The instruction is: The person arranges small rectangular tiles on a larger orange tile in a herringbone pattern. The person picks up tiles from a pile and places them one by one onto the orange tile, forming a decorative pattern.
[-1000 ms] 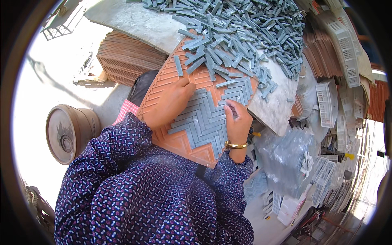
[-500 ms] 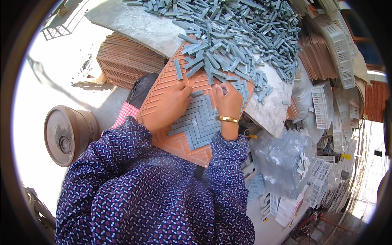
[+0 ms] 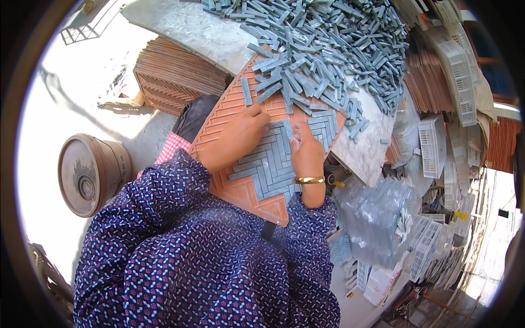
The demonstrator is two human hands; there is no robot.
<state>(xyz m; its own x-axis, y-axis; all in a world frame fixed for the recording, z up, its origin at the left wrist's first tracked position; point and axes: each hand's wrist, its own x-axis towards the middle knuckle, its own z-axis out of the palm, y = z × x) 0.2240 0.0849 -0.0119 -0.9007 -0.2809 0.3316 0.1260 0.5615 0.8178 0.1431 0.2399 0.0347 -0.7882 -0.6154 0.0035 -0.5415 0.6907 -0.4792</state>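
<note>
A terracotta-coloured tray with herringbone ridges lies tilted before me. Narrow grey tile strips fill its middle in a zigzag pattern, and another patch sits at its right corner. My left hand rests over the tray with curled fingers at the upper edge of the laid strips; whether its fingertips hold a strip is hidden. With thumb and fingers pinched, my right hand has a grey tile strip at its fingertips, against the pattern. A loose strip lies on the bare ridges.
A big heap of loose grey strips spills from the pale board onto the tray's far end. Stacked terracotta trays stand left, near a lidded bucket. White plastic crates and clear plastic wrapping crowd the right.
My right hand has moved down and left, its fingertips now at a strip beside the pattern. A strip formerly jutting from my left fingertips now lies at the pattern's upper edge.
</note>
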